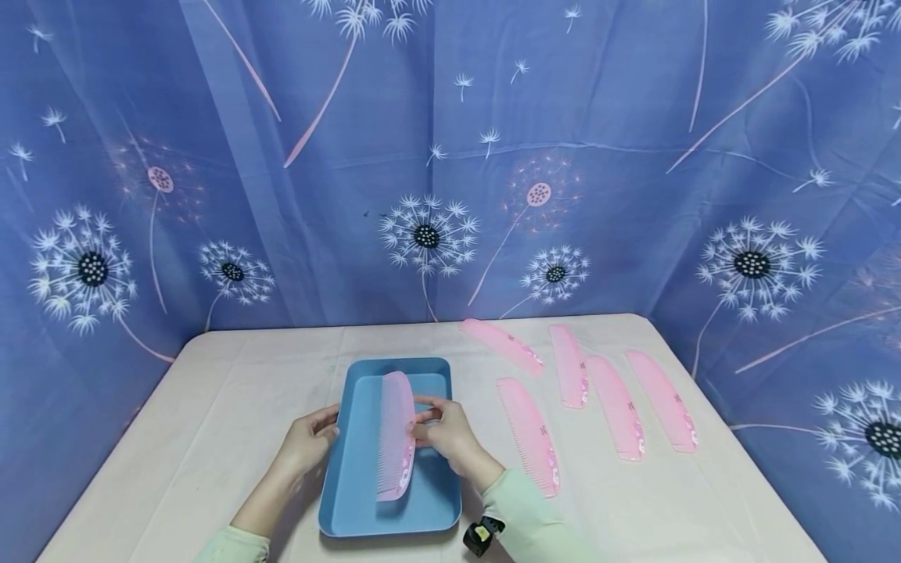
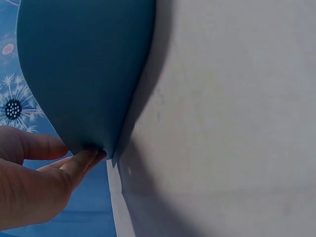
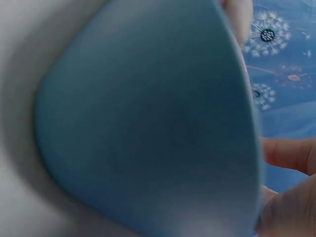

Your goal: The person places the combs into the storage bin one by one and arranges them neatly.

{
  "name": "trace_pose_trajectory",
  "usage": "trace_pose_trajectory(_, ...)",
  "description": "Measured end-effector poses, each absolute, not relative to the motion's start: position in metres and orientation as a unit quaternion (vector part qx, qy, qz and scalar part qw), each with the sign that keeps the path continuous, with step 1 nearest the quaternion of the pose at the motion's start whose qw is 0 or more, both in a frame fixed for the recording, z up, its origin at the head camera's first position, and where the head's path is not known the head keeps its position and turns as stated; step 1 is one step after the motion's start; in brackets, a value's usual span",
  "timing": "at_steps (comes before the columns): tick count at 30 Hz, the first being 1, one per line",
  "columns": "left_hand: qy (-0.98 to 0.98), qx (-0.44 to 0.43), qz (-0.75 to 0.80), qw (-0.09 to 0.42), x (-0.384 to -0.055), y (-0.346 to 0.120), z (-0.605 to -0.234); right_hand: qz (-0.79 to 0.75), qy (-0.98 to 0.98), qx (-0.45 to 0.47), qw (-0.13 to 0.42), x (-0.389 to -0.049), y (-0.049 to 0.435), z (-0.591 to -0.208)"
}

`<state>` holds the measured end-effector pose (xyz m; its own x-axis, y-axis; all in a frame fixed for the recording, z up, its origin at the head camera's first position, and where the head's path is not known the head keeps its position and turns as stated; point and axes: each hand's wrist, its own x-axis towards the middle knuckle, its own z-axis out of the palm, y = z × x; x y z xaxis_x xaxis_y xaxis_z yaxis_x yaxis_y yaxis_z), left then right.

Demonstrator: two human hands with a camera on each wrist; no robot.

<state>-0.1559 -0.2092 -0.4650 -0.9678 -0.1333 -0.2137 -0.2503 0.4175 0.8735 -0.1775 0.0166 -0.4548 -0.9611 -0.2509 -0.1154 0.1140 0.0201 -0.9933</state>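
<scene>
A pink comb is over the blue tray, its teeth facing left and its long side running front to back. My right hand pinches it by its curved right edge. At the tray's left rim, my left hand grips the wall between thumb and fingers. The left wrist view has this hand at the far end of the tray's outer wall. From the right wrist, the tray wall covers most of the picture and hides the comb; part of the right hand shows beyond it.
Several more pink combs lie spread on the white-covered table right of the tray. The nearest comb is beside the right forearm; another comb lies at the back edge. A blue dandelion-print curtain encloses the table's back and sides.
</scene>
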Motion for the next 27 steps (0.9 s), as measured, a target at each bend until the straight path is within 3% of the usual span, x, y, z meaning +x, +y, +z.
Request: trace_pose_trajectory(27,0.84,-0.115,0.528,0.052,-0.157,-0.207,-0.463,-0.678,0.716,-0.06,0.153,-0.169,-0.014,-0.472)
